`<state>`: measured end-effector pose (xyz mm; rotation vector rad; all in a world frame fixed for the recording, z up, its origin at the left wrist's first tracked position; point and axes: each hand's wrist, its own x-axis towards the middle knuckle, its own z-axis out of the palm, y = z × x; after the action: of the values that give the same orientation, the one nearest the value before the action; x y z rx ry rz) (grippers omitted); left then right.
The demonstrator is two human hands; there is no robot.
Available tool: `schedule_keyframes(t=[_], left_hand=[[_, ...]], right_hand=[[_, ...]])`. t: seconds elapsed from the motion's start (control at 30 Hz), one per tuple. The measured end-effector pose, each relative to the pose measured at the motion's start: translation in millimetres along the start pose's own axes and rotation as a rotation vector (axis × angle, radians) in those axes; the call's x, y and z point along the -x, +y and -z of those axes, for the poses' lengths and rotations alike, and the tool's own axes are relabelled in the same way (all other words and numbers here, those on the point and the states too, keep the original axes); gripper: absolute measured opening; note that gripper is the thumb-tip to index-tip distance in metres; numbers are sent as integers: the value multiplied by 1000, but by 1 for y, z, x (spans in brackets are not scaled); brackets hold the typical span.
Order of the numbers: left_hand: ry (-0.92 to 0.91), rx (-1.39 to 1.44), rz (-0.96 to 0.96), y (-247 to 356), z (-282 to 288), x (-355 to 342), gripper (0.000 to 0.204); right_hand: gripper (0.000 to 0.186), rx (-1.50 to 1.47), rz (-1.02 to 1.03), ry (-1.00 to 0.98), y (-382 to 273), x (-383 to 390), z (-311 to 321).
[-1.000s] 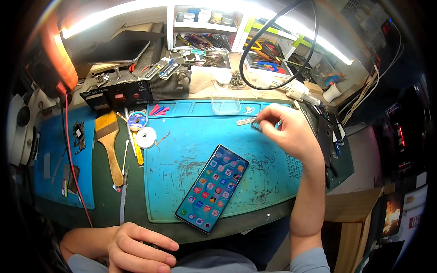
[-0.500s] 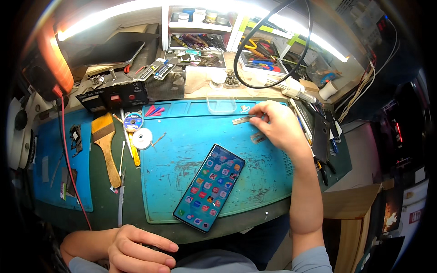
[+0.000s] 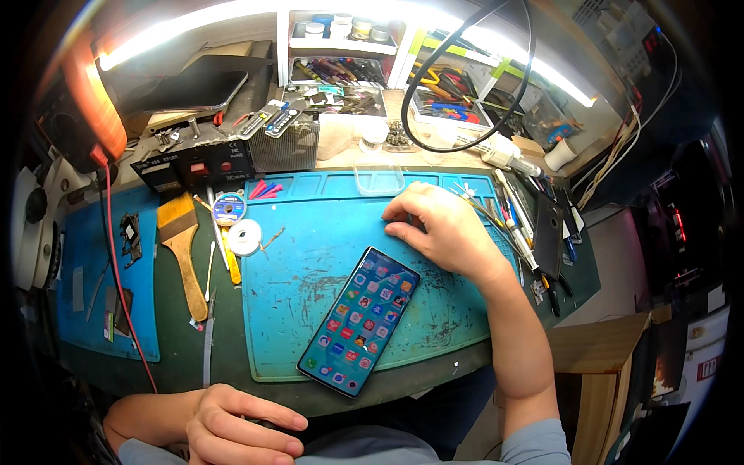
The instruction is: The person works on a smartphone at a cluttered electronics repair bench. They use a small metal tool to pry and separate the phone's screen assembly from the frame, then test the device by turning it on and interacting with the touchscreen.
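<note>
A smartphone (image 3: pixel 359 322) lies face up on the blue work mat (image 3: pixel 279 325), tilted to the right, its screen lit with rows of app icons. Just beyond its top edge, over the mat, is my right hand (image 3: pixel 446 232). Its fingers are curled, with thumb and forefinger near each other; what they hold, if anything, is hidden. The two small metal strips seen earlier are covered by this hand. My left hand (image 3: pixel 240 426) stays low at the front edge near my body, its fingers loosely bent and apart, with no held thing showing clearly.
A wide brush (image 3: pixel 183 256), solder spool (image 3: pixel 229 208) and white reel (image 3: pixel 245 237) lie left of the mat. Behind it stands a clear plastic box (image 3: pixel 379 182). Pens and tools (image 3: pixel 515 225) crowd the right. A black cable loop (image 3: pixel 408 116) hangs at the back.
My right hand has moved left and slightly nearer over the mat, covering the metal strips. Slim tools at the back right now show. My left hand and the phone stay put.
</note>
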<state>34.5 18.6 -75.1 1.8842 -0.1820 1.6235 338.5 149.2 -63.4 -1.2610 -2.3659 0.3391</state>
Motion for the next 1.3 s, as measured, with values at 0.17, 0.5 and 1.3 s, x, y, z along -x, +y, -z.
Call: schedule_keyframes(t=[0.17,0.5,1.3], left_hand=[[-9,12,-2,0,1,1,40],[-98,-39,64,5,11,6,50],[26,-25,-2,0,-6,2,40]], right_hand=[[8,31,44,-4,-1,-2,-7],[7,85,55,87,1,2,-11],[21,84,91,119,-4,1,-11]])
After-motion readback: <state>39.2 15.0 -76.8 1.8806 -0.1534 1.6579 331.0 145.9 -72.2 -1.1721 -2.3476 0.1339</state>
